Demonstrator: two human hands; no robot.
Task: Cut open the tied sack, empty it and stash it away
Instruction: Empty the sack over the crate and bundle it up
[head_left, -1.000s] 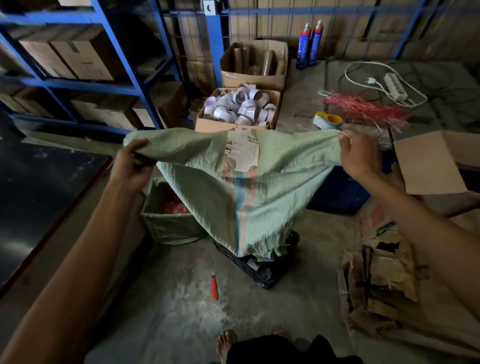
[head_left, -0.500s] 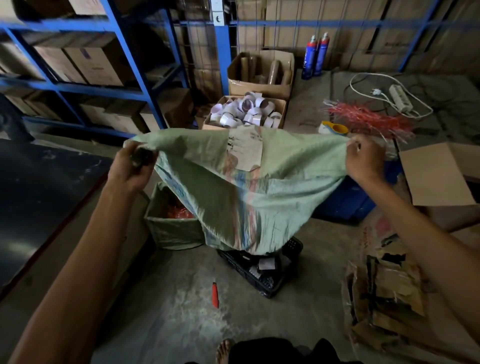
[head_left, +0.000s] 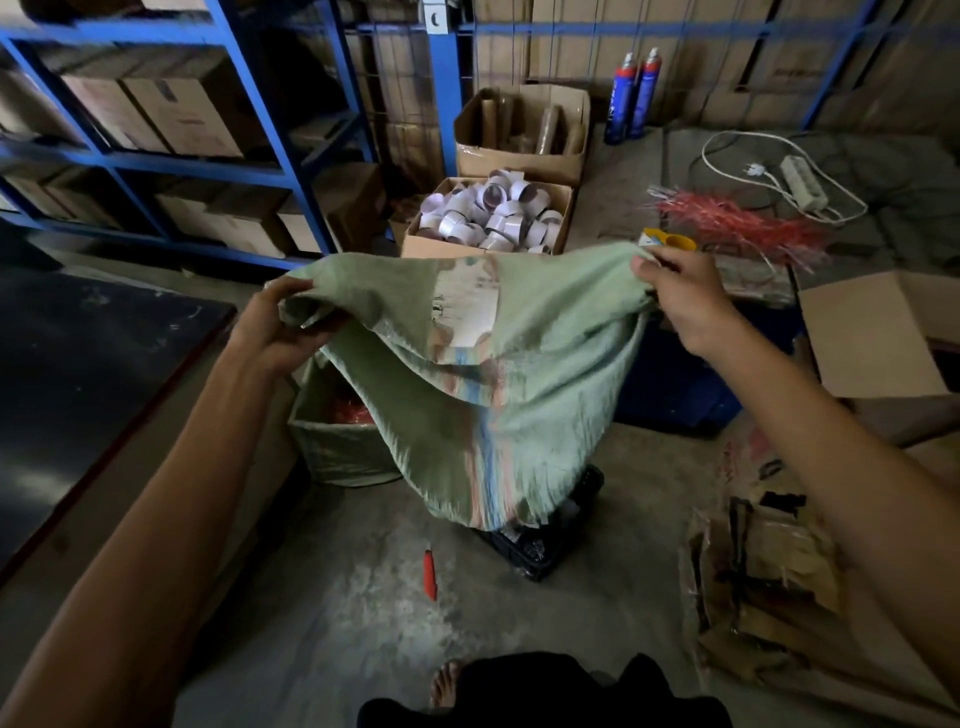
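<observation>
Sack (head_left: 483, 395): hanging limp in the air between both hands, paper label facing up, lower end drooping over the black crate (head_left: 550, 551).
Left hand (head_left: 275, 332): gripping the left corner, fingers curling round bunched fabric.
Right hand (head_left: 685, 301): pinching the right corner between thumb and fingers.
Red cutter (head_left: 429, 574): lying on the floor (head_left: 337, 597), beside the crate.

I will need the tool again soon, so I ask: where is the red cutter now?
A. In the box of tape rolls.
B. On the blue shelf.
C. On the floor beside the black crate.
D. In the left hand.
C: the red cutter lies on the concrete floor beside the black crate, while the left hand and right hand both grip the green sack.
</observation>
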